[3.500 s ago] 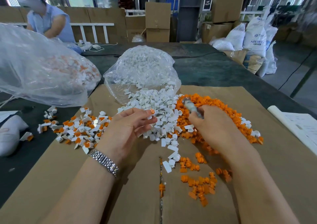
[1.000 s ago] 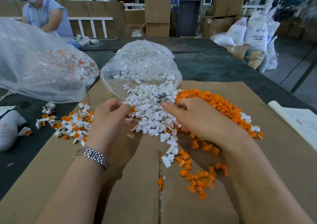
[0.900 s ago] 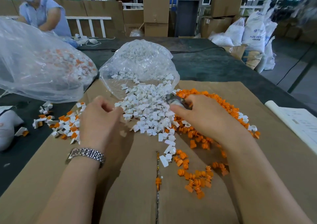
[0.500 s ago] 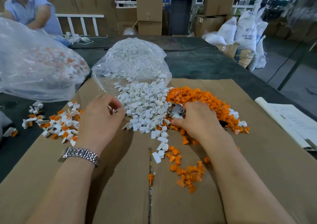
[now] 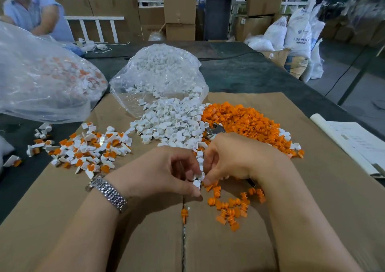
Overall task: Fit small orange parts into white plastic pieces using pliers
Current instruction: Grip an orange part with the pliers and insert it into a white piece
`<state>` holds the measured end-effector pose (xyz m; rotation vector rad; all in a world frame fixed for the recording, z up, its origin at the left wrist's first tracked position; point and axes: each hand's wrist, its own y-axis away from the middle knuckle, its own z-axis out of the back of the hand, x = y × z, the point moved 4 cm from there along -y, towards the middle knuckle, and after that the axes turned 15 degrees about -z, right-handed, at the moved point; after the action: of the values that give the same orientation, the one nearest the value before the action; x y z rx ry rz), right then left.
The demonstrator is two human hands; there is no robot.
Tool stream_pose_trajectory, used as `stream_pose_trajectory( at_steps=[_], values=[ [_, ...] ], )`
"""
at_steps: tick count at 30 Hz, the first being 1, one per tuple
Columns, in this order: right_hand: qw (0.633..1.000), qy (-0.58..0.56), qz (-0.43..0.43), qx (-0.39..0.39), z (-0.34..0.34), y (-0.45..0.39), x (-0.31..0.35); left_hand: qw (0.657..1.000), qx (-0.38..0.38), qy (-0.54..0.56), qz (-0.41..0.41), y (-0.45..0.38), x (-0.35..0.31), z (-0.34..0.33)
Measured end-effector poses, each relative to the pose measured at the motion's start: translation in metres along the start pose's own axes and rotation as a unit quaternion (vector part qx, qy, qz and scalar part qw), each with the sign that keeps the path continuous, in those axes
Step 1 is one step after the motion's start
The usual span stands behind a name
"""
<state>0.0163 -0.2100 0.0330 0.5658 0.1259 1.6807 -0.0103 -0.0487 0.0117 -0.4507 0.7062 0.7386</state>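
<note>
Fingertips of the left hand point(image 5: 166, 172) pinched a white plastic piece point(image 5: 196, 182), and the right hand point(image 5: 235, 159) pinched it too from the other side, just in front of the white pile point(image 5: 170, 123). Pliers point(image 5: 215, 130) showed beyond the right hand; whether it held them I could not tell. Orange parts point(image 5: 245, 123) lay right of that pile. Such pieces seemed light, stiff and slippery; gripping the body looked safest.

White pieces point(image 5: 175, 123), orange parts point(image 5: 245, 121), brown cardboard point(image 5: 323, 188), silver watch point(image 5: 109, 192), clear bags point(image 5: 41, 80).
</note>
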Motion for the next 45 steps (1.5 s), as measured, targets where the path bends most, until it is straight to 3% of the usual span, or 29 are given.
stream_pose_trajectory(
  at_steps=[3,10,19,22,25,27,30,35,41,45],
  values=[
    [1.000,0.010,0.005,-0.019,0.001,-0.006,0.003,0.998,-0.006,-0.056,0.008,-0.005,0.000,-0.006],
    [0.993,0.000,0.016,-0.116,0.001,-0.016,0.008,0.984,-0.110,-0.142,0.021,-0.013,0.003,-0.002],
    [0.987,0.002,0.044,-0.154,-0.005,-0.017,0.002,0.981,-0.136,-0.137,0.037,-0.010,0.006,0.001],
    [0.982,-0.067,0.039,-0.174,-0.001,-0.016,-0.003,0.985,-0.163,-0.029,0.038,-0.008,0.006,0.005],
    [0.967,-0.148,0.046,-0.200,0.004,-0.013,-0.004,0.967,-0.219,0.111,0.070,-0.002,0.010,0.012],
    [0.961,-0.177,0.054,-0.206,0.005,-0.013,-0.002,0.930,-0.260,0.238,0.107,-0.001,0.013,0.013],
    [0.951,-0.227,0.058,-0.200,0.004,-0.015,-0.001,0.836,-0.309,0.438,0.123,-0.003,0.015,0.009],
    [0.898,-0.390,0.082,-0.184,0.008,-0.013,-0.005,0.797,-0.308,0.510,0.095,-0.006,0.017,0.012],
    [0.804,-0.574,0.138,-0.076,0.010,-0.008,-0.005,0.774,-0.283,0.562,0.070,-0.005,0.022,0.014],
    [0.822,-0.526,0.177,-0.128,0.012,-0.004,0.002,0.771,-0.271,0.574,0.052,-0.006,0.023,0.015]
  ],
)
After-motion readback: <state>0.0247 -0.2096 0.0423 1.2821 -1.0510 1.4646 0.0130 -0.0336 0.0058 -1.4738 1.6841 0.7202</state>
